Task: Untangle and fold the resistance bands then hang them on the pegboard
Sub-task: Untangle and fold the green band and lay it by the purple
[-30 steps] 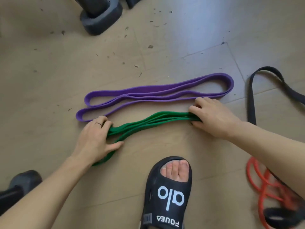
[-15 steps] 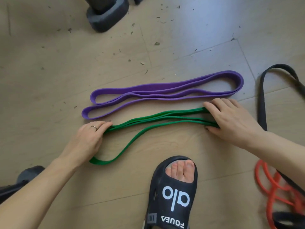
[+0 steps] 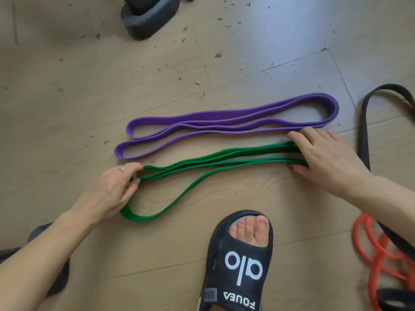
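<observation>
At six o'clock, nearest us, sits a black slide sandal (image 3: 239, 261) with bare toes showing. Just beyond it lies the green band (image 3: 215, 163), and here is the change: a second ago it was bunched into one tight bundle between the hands; now we see it drawn out longer, with one strand fallen loose into a wide loop (image 3: 143, 215) sagging toward seven o'clock. We read that as the fold coming partly undone, so that loop will likely need gathering back before the band can go to the pegboard, which is not in view.

Our left hand (image 3: 112, 189), at eight o'clock, pinches the band's near end with curled fingers. Our right hand (image 3: 325, 158), at three o'clock, lies over the other end, fingers fairly straight, pressing the strands to the floor; whether the thumb hooks them we cannot tell.

Farther out, at twelve o'clock, the purple band (image 3: 224, 124) lies already folded. A black band (image 3: 363, 131) curves at two o'clock, an orange band (image 3: 368, 250) at four o'clock, and a dark dumbbell (image 3: 150, 16) sits farthest, at eleven o'clock
</observation>
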Demonstrator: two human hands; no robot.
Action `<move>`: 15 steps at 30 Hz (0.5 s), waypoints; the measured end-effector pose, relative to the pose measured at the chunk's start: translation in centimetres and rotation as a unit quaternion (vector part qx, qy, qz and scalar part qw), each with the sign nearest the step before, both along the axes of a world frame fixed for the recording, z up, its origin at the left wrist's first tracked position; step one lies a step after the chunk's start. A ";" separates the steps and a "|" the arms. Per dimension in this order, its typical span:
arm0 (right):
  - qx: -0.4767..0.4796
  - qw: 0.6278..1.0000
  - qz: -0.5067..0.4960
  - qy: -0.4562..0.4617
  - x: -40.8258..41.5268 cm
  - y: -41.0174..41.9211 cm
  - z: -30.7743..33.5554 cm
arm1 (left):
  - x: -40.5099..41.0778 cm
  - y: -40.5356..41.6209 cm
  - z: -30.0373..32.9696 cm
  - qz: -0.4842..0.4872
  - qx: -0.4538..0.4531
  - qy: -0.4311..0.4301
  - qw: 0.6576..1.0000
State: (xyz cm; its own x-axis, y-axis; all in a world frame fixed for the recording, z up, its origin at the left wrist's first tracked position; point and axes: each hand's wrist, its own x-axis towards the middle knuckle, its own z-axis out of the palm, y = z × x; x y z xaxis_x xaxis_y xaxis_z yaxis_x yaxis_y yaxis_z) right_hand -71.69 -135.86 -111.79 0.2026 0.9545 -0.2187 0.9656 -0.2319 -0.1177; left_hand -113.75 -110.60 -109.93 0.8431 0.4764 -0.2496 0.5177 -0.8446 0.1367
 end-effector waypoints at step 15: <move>0.001 1.000 -0.006 0.015 -0.1 -0.4 0.4 | -2.1 1.4 0.4 0.016 0.052 0.026 0.998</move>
